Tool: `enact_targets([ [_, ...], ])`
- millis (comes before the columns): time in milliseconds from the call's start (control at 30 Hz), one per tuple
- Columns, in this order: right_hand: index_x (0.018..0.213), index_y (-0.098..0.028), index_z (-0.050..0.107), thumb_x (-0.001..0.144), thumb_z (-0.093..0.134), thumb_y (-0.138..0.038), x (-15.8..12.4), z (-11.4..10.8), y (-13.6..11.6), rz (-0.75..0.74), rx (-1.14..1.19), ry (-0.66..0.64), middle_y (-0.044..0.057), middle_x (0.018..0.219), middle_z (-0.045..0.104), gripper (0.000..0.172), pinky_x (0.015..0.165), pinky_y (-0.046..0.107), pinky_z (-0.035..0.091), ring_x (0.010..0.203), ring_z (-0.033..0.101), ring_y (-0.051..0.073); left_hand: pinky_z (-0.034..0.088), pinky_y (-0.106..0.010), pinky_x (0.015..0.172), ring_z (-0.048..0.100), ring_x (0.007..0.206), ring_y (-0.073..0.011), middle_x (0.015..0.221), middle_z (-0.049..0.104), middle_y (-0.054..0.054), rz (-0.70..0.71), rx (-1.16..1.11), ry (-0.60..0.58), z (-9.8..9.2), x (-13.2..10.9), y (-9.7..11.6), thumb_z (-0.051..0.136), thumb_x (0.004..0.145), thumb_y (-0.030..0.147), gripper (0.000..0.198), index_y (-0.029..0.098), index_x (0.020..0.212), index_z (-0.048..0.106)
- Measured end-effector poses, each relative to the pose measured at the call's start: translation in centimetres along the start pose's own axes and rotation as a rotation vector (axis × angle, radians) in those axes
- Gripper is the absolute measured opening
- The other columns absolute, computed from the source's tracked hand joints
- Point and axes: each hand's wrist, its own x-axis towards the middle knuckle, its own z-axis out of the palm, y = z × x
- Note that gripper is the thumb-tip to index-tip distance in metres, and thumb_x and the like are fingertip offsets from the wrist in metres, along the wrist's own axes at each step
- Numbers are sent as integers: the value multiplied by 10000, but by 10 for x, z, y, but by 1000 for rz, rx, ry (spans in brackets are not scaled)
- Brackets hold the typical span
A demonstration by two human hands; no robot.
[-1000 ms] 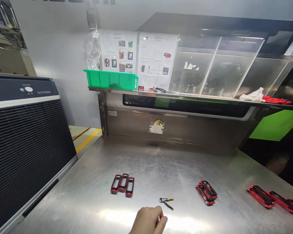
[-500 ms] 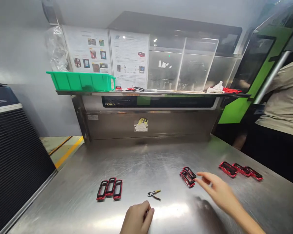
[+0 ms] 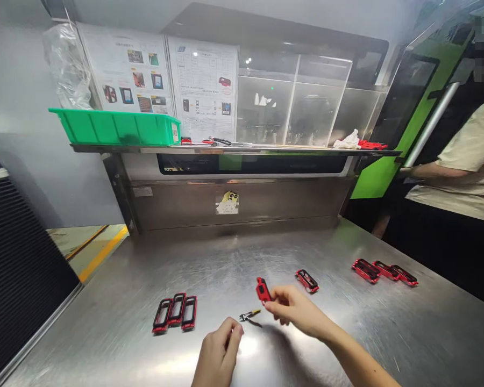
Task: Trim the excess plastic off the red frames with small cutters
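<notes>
"Red-and-black frame (image 3: 263, 289) up there. What's holding it?"

"The right hand (image 3: 296, 312) is pinching it, its fingertips (image 3: 272, 295) clenched on the frame's lower end. The frame appears to be held just above the steel, its long axis running away from those fingers, its upper end pointing toward the back wall and leaning slightly left."

"And the left hand (image 3: 218, 352)?"

"It's curling closed, and I can't tell whether anything is inside. Small pliers (image 3: 250, 315) are lying just past its fingertips, between the two hands."

"Is there room to move?"

"Yes, bare stainless table (image 3: 242, 258) is stretching beyond the fingers to the back panel (image 3: 234, 207). Three frames (image 3: 175, 313) are sitting left of the left fingers, a single frame (image 3: 307, 281) is lying just right of the right fingers, and another three frames (image 3: 384, 272) are lying farther right. Along the left, the table's edge is running beside a black ribbed machine (image 3: 20, 269). A co-worker (image 3: 447, 177) is standing off the right side."
</notes>
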Motion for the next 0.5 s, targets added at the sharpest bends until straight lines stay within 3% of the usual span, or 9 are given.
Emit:
enact_targets([
  [100, 755, -143, 512, 723, 514, -590, 0, 25, -24, -79, 243, -182, 14, 607, 545, 449, 524, 219, 436, 522, 529, 127, 266, -227, 497, 348, 454, -130, 451, 361, 59, -94, -225, 42, -5, -1, 11, 313, 864, 625, 495, 180, 791, 519],
  [167, 701, -130, 513, 638, 634, -607, 1, 42, -30, -113, 543, -283, 8, 550, 523, 496, 476, 206, 408, 455, 488, 108, 246, -214, 457, 318, 447, -115, 472, 366, 55, -147, -359, 86, -9, 0, 14, 329, 829, 685, 546, 175, 750, 508],
  [267, 668, -117, 524, 602, 723, -580, 2, 66, -28, -119, 704, -319, 1, 505, 511, 508, 427, 180, 377, 418, 467, 97, 258, -193, 446, 312, 468, -94, 522, 358, 49, -213, -471, 150, -14, 1, 16, 394, 754, 755, 599, 171, 643, 467],
  [367, 655, -124, 507, 575, 755, -615, 3, 79, -21, -108, 756, -332, -18, 488, 485, 556, 406, 170, 367, 411, 451, 91, 359, -208, 481, 383, 506, -115, 541, 400, 32, -269, -446, 222, -14, 0, 15, 448, 710, 769, 602, 178, 599, 470],
  [500, 595, -134, 452, 548, 779, -639, 1, 81, -15, -146, 804, -345, -38, 498, 438, 603, 406, 148, 280, 429, 375, 52, 457, -247, 608, 520, 659, -183, 643, 537, -26, -336, -323, 325, -9, -5, 14, 466, 723, 743, 576, 181, 650, 572],
])
